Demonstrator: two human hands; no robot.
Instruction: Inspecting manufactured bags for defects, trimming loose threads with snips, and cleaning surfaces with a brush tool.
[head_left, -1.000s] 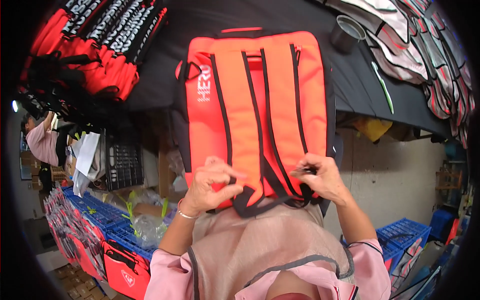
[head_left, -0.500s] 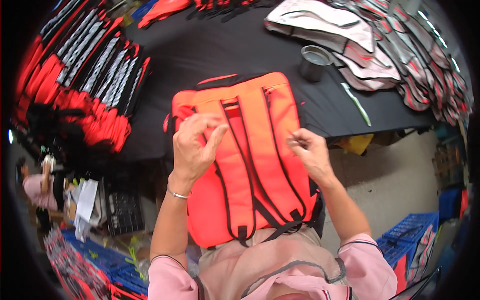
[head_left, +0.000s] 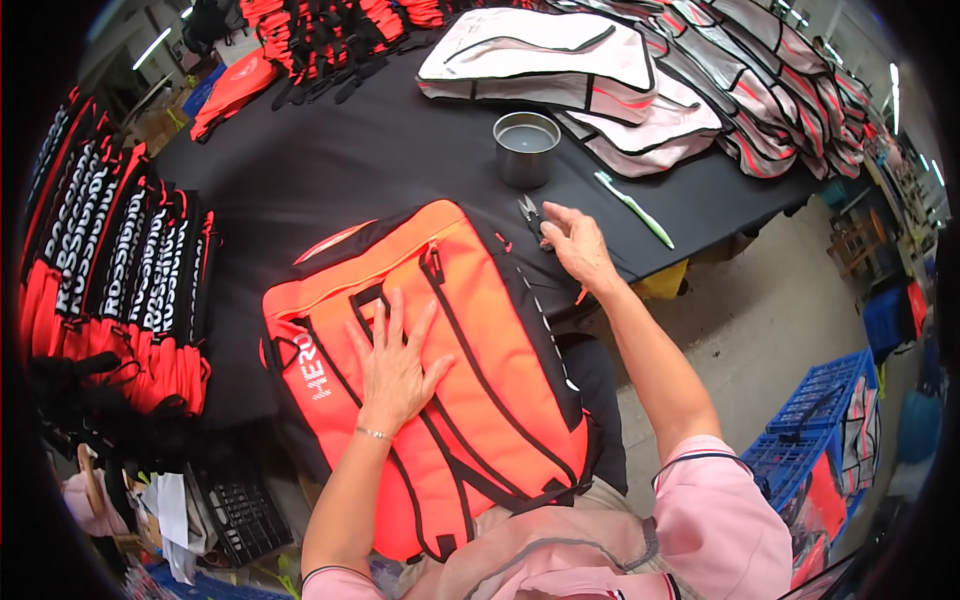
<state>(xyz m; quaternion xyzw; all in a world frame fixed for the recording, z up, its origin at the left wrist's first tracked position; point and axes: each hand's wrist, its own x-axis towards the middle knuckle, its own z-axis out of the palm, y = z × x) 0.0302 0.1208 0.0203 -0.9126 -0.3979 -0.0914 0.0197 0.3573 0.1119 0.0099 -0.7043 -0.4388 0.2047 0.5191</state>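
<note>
An orange backpack [head_left: 480,330] with black straps lies strap side up on the black table [head_left: 330,170], its lower end over my lap. My left hand [head_left: 395,365] rests flat on the backpack's middle, fingers spread. My right hand [head_left: 578,245] reaches to the table beside the bag's upper right corner, fingertips at a small pair of black snips [head_left: 529,212]. Whether the fingers grip the snips cannot be seen.
A metal tin [head_left: 527,148] and a green pen-like tool [head_left: 633,208] lie near the snips. Grey-and-orange fabric panels [head_left: 640,80] pile at the back right. Stacked red-and-black bags [head_left: 110,280] line the left. Blue crates [head_left: 815,420] stand on the floor at right.
The backpack has come down from being held up and now lies on the table. My left hand flattened onto it and my right hand left the bag and moved to the snips.
</note>
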